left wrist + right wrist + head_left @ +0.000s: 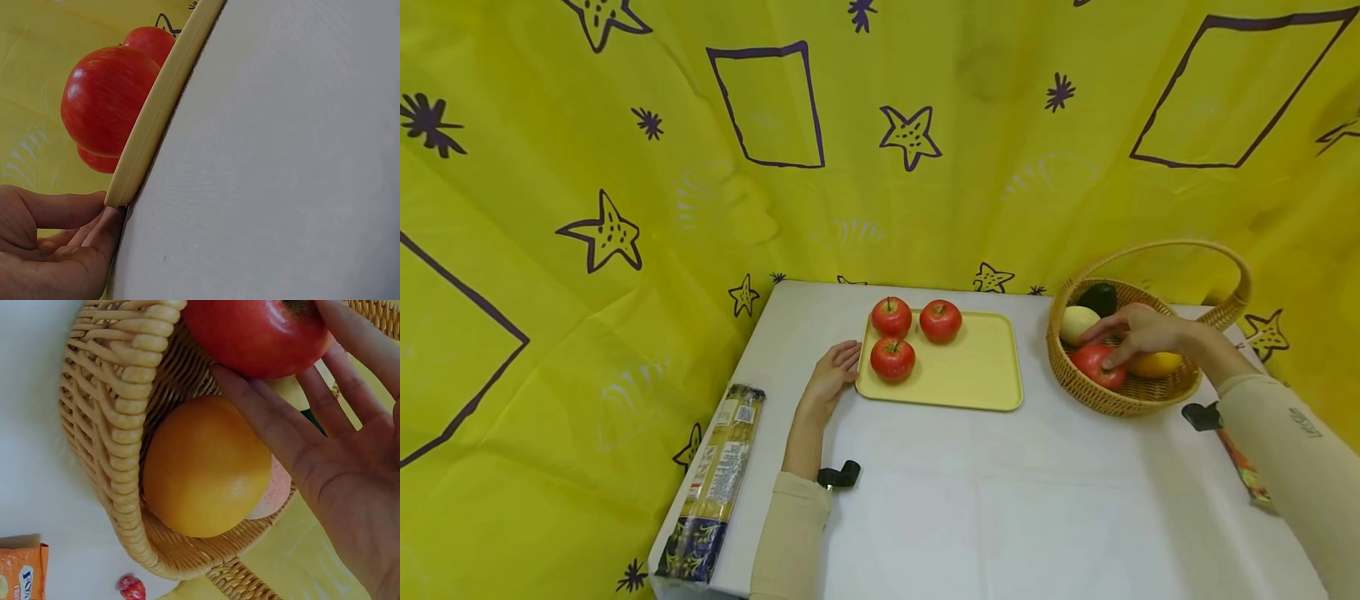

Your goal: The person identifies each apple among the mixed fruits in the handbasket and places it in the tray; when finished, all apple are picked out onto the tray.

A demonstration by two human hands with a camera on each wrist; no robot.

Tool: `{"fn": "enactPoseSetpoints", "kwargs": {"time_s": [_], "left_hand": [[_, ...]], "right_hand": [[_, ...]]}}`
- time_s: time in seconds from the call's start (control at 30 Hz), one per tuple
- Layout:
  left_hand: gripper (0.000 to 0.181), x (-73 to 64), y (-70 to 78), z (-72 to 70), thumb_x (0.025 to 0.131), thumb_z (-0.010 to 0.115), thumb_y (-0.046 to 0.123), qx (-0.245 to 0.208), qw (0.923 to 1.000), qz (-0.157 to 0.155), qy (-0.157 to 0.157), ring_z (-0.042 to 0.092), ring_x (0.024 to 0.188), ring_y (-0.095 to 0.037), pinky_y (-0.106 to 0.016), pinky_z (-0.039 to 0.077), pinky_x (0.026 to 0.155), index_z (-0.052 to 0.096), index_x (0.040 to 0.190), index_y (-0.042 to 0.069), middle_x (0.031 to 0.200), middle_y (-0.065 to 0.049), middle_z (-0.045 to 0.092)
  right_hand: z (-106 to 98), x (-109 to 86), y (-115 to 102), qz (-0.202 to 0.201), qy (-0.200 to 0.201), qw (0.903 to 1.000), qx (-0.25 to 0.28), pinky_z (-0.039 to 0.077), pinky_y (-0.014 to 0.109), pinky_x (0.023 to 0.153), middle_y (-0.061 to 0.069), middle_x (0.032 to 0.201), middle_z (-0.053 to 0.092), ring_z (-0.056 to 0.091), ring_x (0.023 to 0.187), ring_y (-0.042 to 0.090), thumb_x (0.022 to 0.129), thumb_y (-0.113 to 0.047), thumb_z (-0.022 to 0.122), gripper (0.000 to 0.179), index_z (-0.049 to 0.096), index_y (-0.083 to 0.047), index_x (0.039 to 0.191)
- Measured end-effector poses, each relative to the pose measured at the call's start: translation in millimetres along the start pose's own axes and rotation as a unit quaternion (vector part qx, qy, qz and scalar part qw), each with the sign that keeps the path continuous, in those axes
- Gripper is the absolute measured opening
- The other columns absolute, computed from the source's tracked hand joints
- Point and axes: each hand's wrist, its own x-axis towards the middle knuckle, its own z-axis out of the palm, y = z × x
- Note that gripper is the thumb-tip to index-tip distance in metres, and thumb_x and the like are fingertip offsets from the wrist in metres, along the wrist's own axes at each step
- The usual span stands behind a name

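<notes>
A pale yellow tray point(964, 367) lies on the white table with three red apples on its left side: one at the back left point(891, 317), one at the back point(940, 322), one in front point(892, 360). At the tray's left edge, my left hand point(833, 372) pinches the rim, thumb point(72, 210) against it and fingers lower down. Inside the wicker basket point(1101, 402), my right hand point(1146, 329) grips a red apple point(262, 337) between thumb and fingers. An orange-yellow fruit point(206, 465) sits right beside those fingers.
Also in the basket are a cream-coloured fruit point(1078, 323), a dark green one point(1099, 298) and a pinkish one point(275, 490). A packet of long dry noodles point(722, 475) lies along the table's left edge. An orange snack bag point(22, 572) and a small red wrapped sweet point(132, 587) are near the basket.
</notes>
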Motion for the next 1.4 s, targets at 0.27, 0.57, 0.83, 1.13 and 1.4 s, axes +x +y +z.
{"fn": "enactPoseSetpoints", "kwargs": {"time_s": [0.27,0.57,0.83,1.13,1.4], "left_hand": [[0.073,-0.7,2.3,1.0,0.087,0.045,-0.028,0.002,1.0,0.0,0.006,0.038,0.151,-0.032,-0.043,0.035,0.122,0.038,0.155,-0.004,0.161,-0.022,0.042],[0.072,0.8,0.9,1.3,0.087,0.046,-0.028,0.001,1.0,0.002,0.007,0.039,0.151,-0.032,-0.043,0.035,0.122,0.038,0.155,-0.004,0.16,-0.022,0.043],[0.073,-0.6,2.0,1.1,0.087,0.046,-0.028,0.002,1.0,-0.003,0.008,0.039,0.151,-0.031,-0.043,0.035,0.122,0.038,0.155,-0.003,0.161,-0.021,0.043],[0.073,-1.9,0.6,0.1,0.086,0.045,-0.029,0.001,0.9999,-0.003,0.012,0.04,0.151,-0.032,-0.043,0.036,0.122,0.039,0.154,-0.003,0.16,-0.021,0.043],[0.073,-0.5,1.2,0.1,0.087,0.045,-0.029,0.005,1.0,-0.003,0.005,0.038,0.151,-0.033,-0.044,0.036,0.122,0.037,0.155,-0.004,0.161,-0.022,0.042]], "right_hand": [[0.2,-4.4,5.7,-0.017,-0.007,0.9998,0.001,0.056,0.026,0.08,0.021,0.138,0.057,0.055,0.109,0.022,0.09,-0.016,0.081,0.056,0.063,0.001,0.141],[-0.5,-14.4,-5.9,-0.05,-0.019,0.9978,0.04,0.064,0.038,0.081,0.027,0.141,0.058,0.063,0.11,0.019,0.096,-0.012,0.073,0.053,0.056,0.004,0.144],[-1.7,-26.0,-5.5,-0.019,0.028,0.9963,0.079,0.064,0.046,0.084,0.034,0.145,0.051,0.068,0.106,0.018,0.101,-0.016,0.068,0.056,0.047,0.003,0.149],[-0.4,-36.5,-14.6,-0.022,0.053,0.989,0.136,0.064,0.046,0.084,0.036,0.155,0.033,0.068,0.105,0.009,0.104,-0.015,0.062,0.061,0.034,0.0,0.156],[1.9,-44.3,-33.3,-0.006,0.062,0.98,0.189,0.062,0.051,0.086,0.031,0.155,0.029,0.07,0.104,0.013,0.106,-0.013,0.057,0.059,0.029,0.006,0.155]]}}
